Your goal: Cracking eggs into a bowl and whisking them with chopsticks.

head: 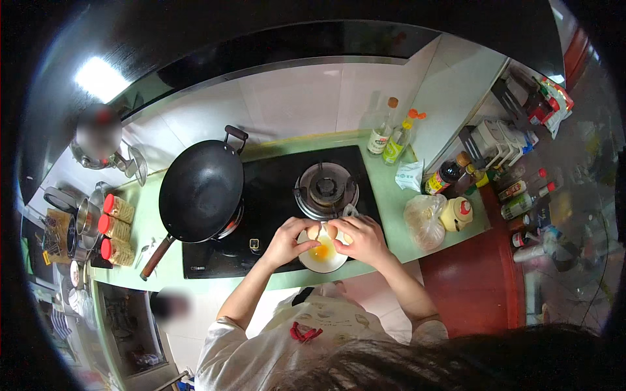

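A small white bowl point(324, 268) sits at the front edge of the gas cooktop point(274, 195), with raw egg point(320, 252) in it. Above the bowl, my left hand point(287, 243) pinches one part of a cracked brown eggshell point(313, 231). The other part of the shell point(332, 230) is in the fingers of my right hand point(363, 239). A gap shows between the two pieces. Another pale rounded piece, partly covered by my right fingers, shows at the bowl's right side; I cannot tell whether it is egg or shell.
A black wok point(201, 190) rests on the left burner, its wooden handle point(157, 257) pointing toward me. Behind the bowl is the bare right burner point(326, 189). Glass bottles point(379, 137), a plastic bag point(424, 222) and a yellow bottle point(455, 214) stand right; red-lidded jars point(117, 227) stand left.
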`<state>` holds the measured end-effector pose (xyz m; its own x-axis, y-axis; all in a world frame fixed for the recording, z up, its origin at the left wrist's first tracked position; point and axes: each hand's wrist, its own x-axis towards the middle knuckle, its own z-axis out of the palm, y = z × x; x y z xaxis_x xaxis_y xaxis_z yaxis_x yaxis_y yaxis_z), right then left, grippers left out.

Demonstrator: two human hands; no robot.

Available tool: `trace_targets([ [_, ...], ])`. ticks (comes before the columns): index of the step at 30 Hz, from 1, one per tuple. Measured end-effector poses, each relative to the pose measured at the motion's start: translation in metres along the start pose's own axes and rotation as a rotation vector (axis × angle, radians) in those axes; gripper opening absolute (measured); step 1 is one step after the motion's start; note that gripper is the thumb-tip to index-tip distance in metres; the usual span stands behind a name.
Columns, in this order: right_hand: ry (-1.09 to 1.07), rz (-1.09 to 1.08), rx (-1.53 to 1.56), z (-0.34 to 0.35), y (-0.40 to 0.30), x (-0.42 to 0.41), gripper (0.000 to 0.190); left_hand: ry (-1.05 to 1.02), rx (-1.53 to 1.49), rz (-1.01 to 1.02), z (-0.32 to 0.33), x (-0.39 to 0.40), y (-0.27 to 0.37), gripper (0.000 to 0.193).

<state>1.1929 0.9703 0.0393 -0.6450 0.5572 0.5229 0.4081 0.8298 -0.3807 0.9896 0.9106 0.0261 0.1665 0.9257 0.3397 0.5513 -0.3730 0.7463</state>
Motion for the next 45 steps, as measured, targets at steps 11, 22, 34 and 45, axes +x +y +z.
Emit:
trace_targets([
  [11,-0.08,0.216,0.26,0.018,0.005,-0.016,0.036,0.058,-0.98,-0.41,0.054,-0.024,-0.042,0.04],
  [22,0.089,0.93,1.217,0.059,0.03,-0.076,0.029,0.245,-1.149,-0.461,0.074,-0.056,-0.053,0.036],
  [34,-0.151,0.955,1.275,0.125,-0.091,-0.083,0.016,0.927,-1.302,-0.499,-0.035,-0.228,-0.052,0.033],
  [45,-0.38,1.373,1.388,0.244,-0.236,-0.065,0.03,1.275,-0.553,-0.705,-0.23,-0.482,-0.113,0.038],
])
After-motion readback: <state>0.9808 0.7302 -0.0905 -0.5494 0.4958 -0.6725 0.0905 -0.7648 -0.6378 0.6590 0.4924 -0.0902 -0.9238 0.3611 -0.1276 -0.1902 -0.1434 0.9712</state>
